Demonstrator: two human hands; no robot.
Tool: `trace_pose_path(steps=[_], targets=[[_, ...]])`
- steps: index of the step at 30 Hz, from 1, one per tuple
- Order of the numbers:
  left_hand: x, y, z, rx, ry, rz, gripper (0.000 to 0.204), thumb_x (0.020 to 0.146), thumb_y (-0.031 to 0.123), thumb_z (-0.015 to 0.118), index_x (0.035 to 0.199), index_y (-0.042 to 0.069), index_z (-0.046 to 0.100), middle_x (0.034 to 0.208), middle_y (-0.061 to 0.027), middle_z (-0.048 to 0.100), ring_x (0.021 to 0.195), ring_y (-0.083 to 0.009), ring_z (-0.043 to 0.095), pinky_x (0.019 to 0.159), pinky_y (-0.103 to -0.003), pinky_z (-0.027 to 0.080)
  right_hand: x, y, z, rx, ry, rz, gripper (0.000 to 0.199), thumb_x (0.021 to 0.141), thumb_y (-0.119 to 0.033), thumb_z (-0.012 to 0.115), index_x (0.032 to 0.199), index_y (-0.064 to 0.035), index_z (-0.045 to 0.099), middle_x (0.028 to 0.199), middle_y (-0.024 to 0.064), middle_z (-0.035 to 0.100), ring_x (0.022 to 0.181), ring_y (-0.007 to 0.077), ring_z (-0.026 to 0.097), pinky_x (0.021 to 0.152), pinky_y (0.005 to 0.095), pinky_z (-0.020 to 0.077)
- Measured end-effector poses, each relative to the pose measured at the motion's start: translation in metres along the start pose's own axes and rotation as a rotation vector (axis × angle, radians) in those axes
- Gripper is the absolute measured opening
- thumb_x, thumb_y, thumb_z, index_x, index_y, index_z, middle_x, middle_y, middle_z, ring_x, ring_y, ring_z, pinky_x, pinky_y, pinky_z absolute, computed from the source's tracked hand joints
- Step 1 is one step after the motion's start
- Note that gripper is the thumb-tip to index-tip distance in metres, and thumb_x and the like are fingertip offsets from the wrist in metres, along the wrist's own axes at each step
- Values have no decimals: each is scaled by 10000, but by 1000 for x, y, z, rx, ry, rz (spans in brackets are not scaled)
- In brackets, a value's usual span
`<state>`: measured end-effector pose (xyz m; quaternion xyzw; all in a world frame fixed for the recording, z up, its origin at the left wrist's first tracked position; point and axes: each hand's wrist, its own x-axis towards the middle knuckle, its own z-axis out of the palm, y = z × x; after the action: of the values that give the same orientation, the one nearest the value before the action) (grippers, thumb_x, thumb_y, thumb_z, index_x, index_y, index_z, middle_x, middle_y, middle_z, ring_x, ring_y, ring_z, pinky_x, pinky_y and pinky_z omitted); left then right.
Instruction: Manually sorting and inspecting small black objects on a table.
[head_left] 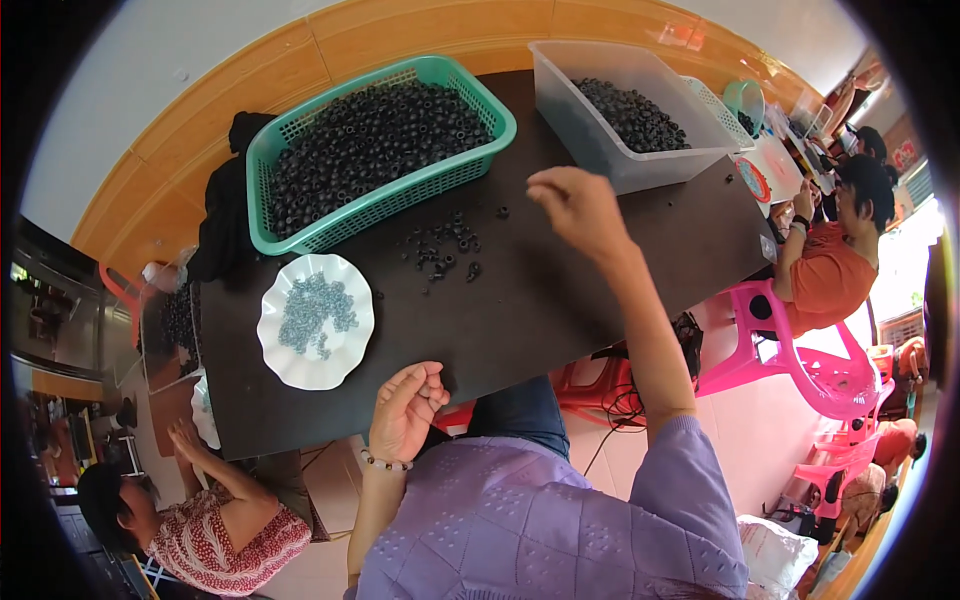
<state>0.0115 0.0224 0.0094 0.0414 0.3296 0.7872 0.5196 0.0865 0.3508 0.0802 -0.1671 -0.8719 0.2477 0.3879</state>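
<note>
My left hand, a beaded bracelet at its wrist, is palm up by the near table edge with its fingers curled in; what they hold, if anything, is hidden. My right hand hovers over the table with its fingers drawn together, and I cannot make out anything in them. Left of it, small black ring-shaped parts lie loose on the dark table. A white scalloped plate with small clear bluish pieces sits nearer my left hand.
A green basket full of black parts stands at the back left. A translucent bin holding more stands at the back right. People sit at the left and right. Pink plastic chairs are on the right.
</note>
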Motion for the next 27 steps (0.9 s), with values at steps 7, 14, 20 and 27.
trace_pose_path(steps=[7, 14, 20, 27], targets=[[-3, -3, 2, 8, 4, 27, 225, 957, 115, 520, 1057, -50, 636, 822, -56, 635, 736, -128, 586, 713, -283, 490, -7, 15, 44, -271, -304, 24, 271, 760, -170, 710, 1012, -77, 669, 891, 114, 621, 979, 303, 568, 793, 403, 477], [-4, -3, 1, 12, 2, 7, 232, 955, 122, 524, 1069, -50, 631, 851, -50, 629, 748, -127, 585, 714, -277, 491, -7, 15, 58, -262, -349, 86, 155, 782, -144, 679, 921, -78, 704, 868, 129, 637, 912, 308, 595, 779, 411, 485], [-5, 0, 12, 14, 72, 39, 254, 949, 159, 546, 1073, -44, 633, 841, -54, 650, 708, -109, 586, 689, -270, 496, -34, -34, 50, 230, -329, -41, 163, 748, -60, 719, 899, -13, 684, 772, 123, 631, 669, 234, 603, 629, 330, 484], [-7, -2, 29, 411, 192, 112, 222, 918, 186, 619, 972, -26, 658, 834, -92, 687, 626, -105, 575, 596, -232, 484, -78, -114, 28, 301, -537, -270, 298, 718, -150, 709, 979, -33, 626, 852, 96, 617, 852, 280, 575, 730, 377, 491]])
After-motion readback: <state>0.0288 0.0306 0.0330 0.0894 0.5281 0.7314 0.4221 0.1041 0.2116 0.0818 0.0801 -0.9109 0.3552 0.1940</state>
